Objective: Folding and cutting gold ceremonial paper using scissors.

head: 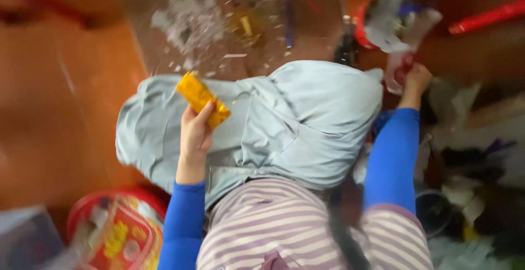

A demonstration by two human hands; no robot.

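Over the lap, the left hand (194,133) has its thumb and fingers pressed around the lower end of one gold foil packet (202,99), which tilts up and to the left above a pale grey cloth (306,122) spread across the knees. At the cloth's upper right corner, the right hand (416,78) reaches out, its fingers closed on a piece of white and red wrapping (398,65); the blur hides just how they grip. Both arms wear blue sleeves under a striped top (284,226). Beyond that hand sits one red basket (365,35) holding crumpled paper and plastic. By the lower left corner of the picture stands one red tub (90,207), with a clear bag (123,240) of yellow and white pieces. Paper scraps (191,18) litter the brown floor above the cloth.
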